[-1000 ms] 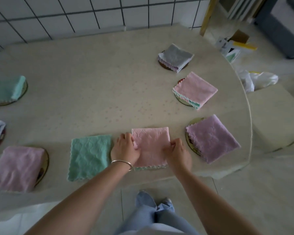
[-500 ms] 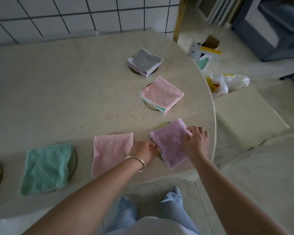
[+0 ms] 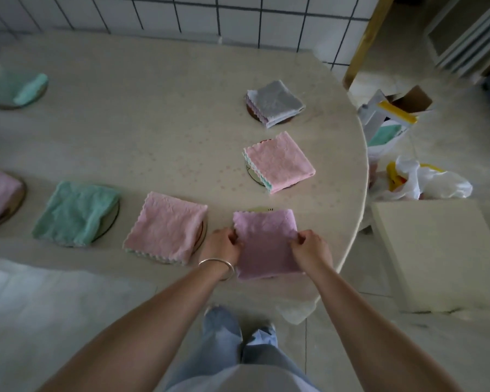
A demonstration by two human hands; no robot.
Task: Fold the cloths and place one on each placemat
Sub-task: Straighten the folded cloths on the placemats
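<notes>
Folded cloths lined along the round cream-covered table (image 3: 153, 114).
The lilac fleece cloth (image 3: 266, 244) lies at the near edge, between both hands, right of the pink fleece cloth (image 3: 164, 226); a grey folded cloth (image 3: 276, 103) lies farthest back.

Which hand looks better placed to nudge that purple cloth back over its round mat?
Probably the right hand. Both hands pinch the purple cloth, the left hand on its other side. The placemat peeks out at the cloth's far edge, so both would push away; the left sits close to the pink cloth.
</notes>
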